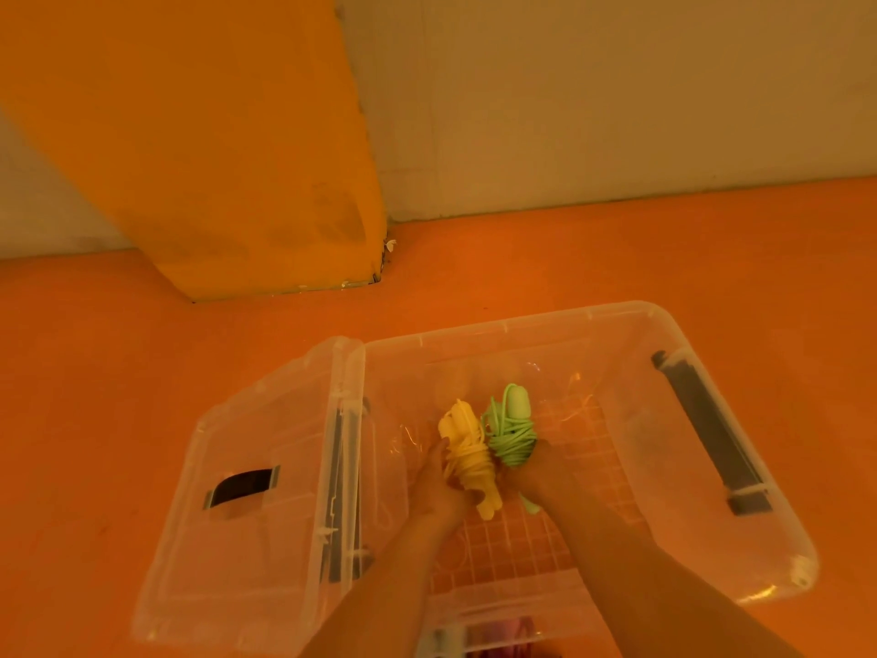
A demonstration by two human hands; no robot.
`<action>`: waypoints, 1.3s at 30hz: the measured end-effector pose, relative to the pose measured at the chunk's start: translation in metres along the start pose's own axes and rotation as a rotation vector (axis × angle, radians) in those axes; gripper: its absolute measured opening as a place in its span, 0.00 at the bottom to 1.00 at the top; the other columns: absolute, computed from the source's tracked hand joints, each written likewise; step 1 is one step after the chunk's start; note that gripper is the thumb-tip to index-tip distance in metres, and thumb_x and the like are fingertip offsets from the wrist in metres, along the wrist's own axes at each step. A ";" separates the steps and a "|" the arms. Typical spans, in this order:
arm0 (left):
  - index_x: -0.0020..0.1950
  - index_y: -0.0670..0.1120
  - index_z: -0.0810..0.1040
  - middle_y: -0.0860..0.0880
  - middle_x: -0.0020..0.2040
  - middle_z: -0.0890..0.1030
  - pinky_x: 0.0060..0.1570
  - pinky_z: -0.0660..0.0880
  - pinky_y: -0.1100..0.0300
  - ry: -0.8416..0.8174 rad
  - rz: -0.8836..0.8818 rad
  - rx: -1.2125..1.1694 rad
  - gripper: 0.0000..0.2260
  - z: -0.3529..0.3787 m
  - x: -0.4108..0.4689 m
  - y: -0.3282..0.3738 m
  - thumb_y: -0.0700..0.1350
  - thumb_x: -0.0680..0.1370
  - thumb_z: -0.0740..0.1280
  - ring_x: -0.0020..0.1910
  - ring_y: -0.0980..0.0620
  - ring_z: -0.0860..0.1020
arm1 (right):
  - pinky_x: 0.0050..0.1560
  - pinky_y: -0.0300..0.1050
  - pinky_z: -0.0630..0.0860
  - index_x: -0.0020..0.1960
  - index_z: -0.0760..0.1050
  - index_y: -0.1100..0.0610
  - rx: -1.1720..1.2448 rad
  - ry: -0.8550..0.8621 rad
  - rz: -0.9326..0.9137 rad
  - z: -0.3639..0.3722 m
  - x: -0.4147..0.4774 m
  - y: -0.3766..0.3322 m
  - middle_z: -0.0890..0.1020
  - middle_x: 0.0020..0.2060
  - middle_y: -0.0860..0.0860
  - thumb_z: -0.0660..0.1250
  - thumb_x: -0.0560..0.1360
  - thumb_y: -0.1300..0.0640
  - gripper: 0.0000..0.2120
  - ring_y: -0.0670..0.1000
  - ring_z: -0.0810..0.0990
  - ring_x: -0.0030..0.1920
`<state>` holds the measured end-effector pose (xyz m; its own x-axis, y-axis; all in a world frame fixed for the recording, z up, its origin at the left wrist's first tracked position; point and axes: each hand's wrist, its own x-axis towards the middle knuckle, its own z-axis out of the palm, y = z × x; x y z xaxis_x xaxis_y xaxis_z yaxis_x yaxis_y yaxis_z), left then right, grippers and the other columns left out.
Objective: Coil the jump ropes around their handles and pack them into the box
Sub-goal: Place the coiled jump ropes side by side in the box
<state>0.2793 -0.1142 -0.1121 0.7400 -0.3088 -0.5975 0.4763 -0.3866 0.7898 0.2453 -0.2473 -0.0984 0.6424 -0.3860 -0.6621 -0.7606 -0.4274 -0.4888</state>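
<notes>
— Nearest the lower edge?
— Blurred clear plastic (498,605) with something pink behind it; cannot tell what.

— And the hands?
— 2 bare forearms (617,553) stretched down into the box (522,323). Left hand (439,489), grip clamped round the yellow jump rope (467,451). Right hand (538,470), grip clamped round the green jump rope (512,432). Both of thin smooth cord, wound in tight bundles round rounded handles (518,402), held side by side inside the walls, above the gridded bottom (522,534).

— The box itself?
— Transparent glossy plastic, rounded corners, dark latch (712,434) at the right end.

— Beside it?
— Matching clear lid (265,420), flat on the orange floor (118,363), against the box's left wall, with a dark strap handle (243,486) on top.

— Farther back?
— Scuffed orange-yellow pillar (213,135), then a pale wall (617,87).
</notes>
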 end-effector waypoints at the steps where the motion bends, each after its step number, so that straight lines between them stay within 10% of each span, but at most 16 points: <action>1: 0.71 0.46 0.64 0.45 0.63 0.74 0.48 0.76 0.60 -0.003 0.009 0.028 0.35 0.001 0.002 -0.002 0.28 0.68 0.71 0.57 0.47 0.75 | 0.42 0.42 0.71 0.57 0.76 0.60 0.001 -0.012 -0.004 0.000 -0.001 -0.001 0.81 0.52 0.60 0.63 0.77 0.58 0.11 0.57 0.80 0.52; 8: 0.47 0.52 0.75 0.52 0.44 0.79 0.40 0.74 0.64 -0.038 -0.036 0.005 0.17 0.002 0.001 -0.001 0.30 0.71 0.71 0.42 0.57 0.77 | 0.42 0.47 0.78 0.45 0.74 0.57 0.245 0.034 0.042 -0.001 0.005 0.015 0.78 0.35 0.50 0.69 0.71 0.60 0.05 0.51 0.79 0.39; 16: 0.70 0.47 0.70 0.46 0.64 0.77 0.57 0.77 0.51 0.058 -0.157 -0.018 0.40 -0.001 -0.006 0.008 0.57 0.61 0.78 0.58 0.47 0.78 | 0.50 0.54 0.78 0.60 0.68 0.62 0.724 -0.122 0.061 -0.008 -0.003 0.009 0.78 0.50 0.56 0.69 0.68 0.75 0.23 0.59 0.79 0.54; 33: 0.66 0.39 0.69 0.37 0.58 0.79 0.46 0.75 0.49 0.087 -0.229 -0.452 0.26 -0.005 -0.011 0.008 0.26 0.70 0.68 0.53 0.39 0.79 | 0.39 0.43 0.79 0.53 0.72 0.58 0.740 -0.243 -0.002 -0.013 -0.019 0.005 0.82 0.47 0.55 0.70 0.71 0.71 0.15 0.53 0.82 0.45; 39: 0.62 0.38 0.71 0.37 0.57 0.79 0.56 0.76 0.44 0.167 -0.254 -0.456 0.23 -0.004 -0.014 0.008 0.41 0.71 0.75 0.54 0.40 0.79 | 0.40 0.45 0.80 0.52 0.71 0.60 0.693 -0.232 -0.006 -0.009 -0.020 0.002 0.81 0.44 0.55 0.70 0.71 0.71 0.14 0.54 0.81 0.42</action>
<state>0.2747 -0.1098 -0.0966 0.6224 -0.0985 -0.7765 0.7800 -0.0039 0.6257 0.2320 -0.2480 -0.0806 0.6683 -0.1692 -0.7244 -0.6919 0.2162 -0.6889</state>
